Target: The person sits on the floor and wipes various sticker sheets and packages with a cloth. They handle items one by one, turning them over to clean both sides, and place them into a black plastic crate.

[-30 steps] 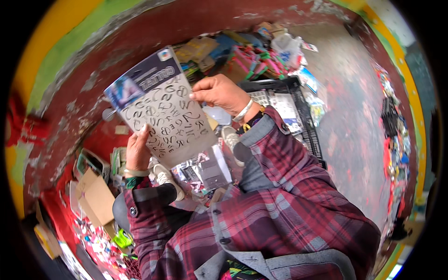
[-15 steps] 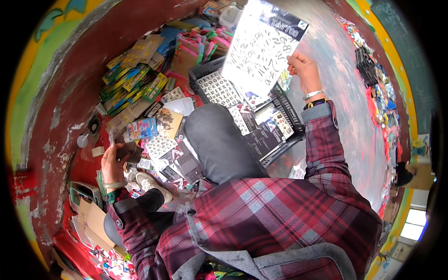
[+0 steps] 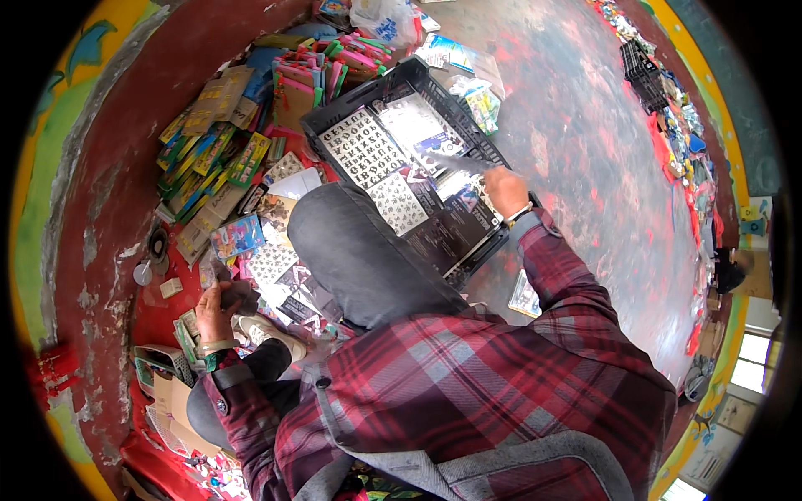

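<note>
My right hand point(image 3: 507, 192) is closed on the edge of a temporary tattoo sheet point(image 3: 458, 164), seen almost edge-on and smeared by motion, low over a black plastic crate point(image 3: 493, 149). In the crate lie a sheet of black letters point(image 3: 361, 149), a sheet of small black figures point(image 3: 398, 204) and dark-backed packs point(image 3: 447, 232). To the left, my left hand point(image 3: 215, 313) is closed around a dark, crumpled-looking piece point(image 3: 242, 296) whose kind I cannot make out. Printed sheets point(image 3: 274, 263) and a colourful blue pack point(image 3: 237, 236) lie beyond that hand.
My bent knee point(image 3: 359, 250) stands against the crate's near side. Stacked yellow-green boxes point(image 3: 213, 159) and pink-and-green bundles point(image 3: 326, 71) lie at the far left. A clear plastic bag point(image 3: 386, 21) lies behind the crate. A cardboard box point(image 3: 171, 401) sits at lower left.
My right hand has brought the tattoo sheet down from raised and face-on to nearly edge-on over the crate. My left hand still grips the dark piece. The view has shifted somewhat.
</note>
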Tool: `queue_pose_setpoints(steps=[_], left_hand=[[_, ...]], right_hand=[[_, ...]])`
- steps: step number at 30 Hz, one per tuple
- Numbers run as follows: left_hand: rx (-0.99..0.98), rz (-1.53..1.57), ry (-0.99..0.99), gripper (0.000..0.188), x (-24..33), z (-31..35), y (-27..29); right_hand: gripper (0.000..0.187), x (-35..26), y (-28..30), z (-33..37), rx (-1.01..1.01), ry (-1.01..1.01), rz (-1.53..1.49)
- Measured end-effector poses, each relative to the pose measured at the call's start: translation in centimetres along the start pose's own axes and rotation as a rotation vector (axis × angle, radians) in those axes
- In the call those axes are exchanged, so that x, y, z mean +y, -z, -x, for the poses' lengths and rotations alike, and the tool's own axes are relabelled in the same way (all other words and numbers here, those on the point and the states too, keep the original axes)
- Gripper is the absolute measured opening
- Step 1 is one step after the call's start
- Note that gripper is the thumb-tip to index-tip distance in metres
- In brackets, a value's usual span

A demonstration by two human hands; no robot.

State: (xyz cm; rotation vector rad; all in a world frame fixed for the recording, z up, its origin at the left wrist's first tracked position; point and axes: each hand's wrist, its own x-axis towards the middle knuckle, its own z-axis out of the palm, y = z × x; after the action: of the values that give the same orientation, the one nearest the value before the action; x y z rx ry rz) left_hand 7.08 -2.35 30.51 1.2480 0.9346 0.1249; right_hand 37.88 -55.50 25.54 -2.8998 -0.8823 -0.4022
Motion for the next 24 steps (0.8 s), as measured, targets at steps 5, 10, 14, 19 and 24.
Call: queue_pose_setpoints(steps=[5, 10, 14, 19, 24], left_hand=[[0.015, -0.075, -0.027, 0.027, -1.4, 0.5, -0.7], [0.017, -0.206, -0.129, 0.027, -2.6, 1.0, -0.7], [0.065, -0.126, -0.038, 0.027, -2.7, 1.3, -1.1], [0.037, -0.085, 0.012, 0.029, -2.9, 1.1, -1.1], [-0.002, -0.392, -0.207, 0.031, -3.8, 0.8, -0.6]], right_hand=[[0.007, -1.7, -6.9, 7.1, -0.402, 0.090, 0.045], [0.016, -2.7, -9.4, 10.0, -0.683, 0.042, 0.062], [0.019, -2.1, -11.2, 11.0, -0.837, -0.011, 0.043], [0.019, -2.2, -10.3, 12.5, -0.961, 0.211, 0.071], [0.019, -1.4, -10.6, 12.9, -1.057, 0.338, 0.096]])
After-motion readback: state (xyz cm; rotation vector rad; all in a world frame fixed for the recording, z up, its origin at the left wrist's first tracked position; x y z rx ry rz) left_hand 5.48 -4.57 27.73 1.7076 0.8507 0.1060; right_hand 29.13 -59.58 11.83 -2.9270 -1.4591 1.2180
